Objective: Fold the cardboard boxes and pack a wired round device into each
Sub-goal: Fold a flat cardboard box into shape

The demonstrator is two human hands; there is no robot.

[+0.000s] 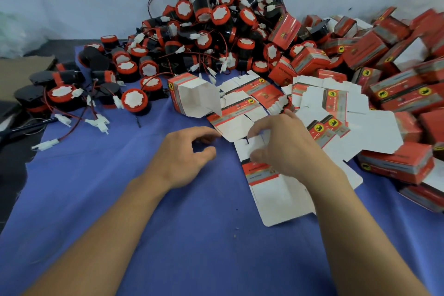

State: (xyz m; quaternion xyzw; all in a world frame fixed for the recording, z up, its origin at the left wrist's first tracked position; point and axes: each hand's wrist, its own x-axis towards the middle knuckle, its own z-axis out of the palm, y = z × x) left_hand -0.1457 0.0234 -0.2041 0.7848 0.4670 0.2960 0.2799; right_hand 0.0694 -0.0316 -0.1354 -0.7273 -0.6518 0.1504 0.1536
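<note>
Curled over a flat carton blank point(281, 199), the right grip point(286, 144) pinches the blank's far white flap between thumb and fingers. The blank lies printed side partly up on the blue cloth point(144, 223) covering the bench, centre-right and near. It has a red band with small print, too blurred to read.

The left grip point(185, 158) hovers just left of it, fingers loosely curled with nothing in them. Its fingertips are just beside the corner of a second flat blank point(230, 125); contact cannot be told.

An erected open box point(194, 96) sits just beyond the hands, tilted, its white inside facing the camera and a red printed side on its left.

More loose flat blanks point(336, 103) fan out to the right of the right grip, overlapping each other. Some show round yellow logos with a black animal shape and a crown-like mark.

The pile of folded boxes point(396, 55) fills the right side from far to near. They are red with grey stripes and the same yellow logo; their lettering is not readable.

The heap of round devices point(204, 31) is at far centre against the pale wall and spills left. These have black bodies, red rims, white faces, red and black wires and white plugs. One white plug point(45, 145) lies alone at near left.

A brown cardboard sheet point(24, 67) lies at the far left edge.
</note>
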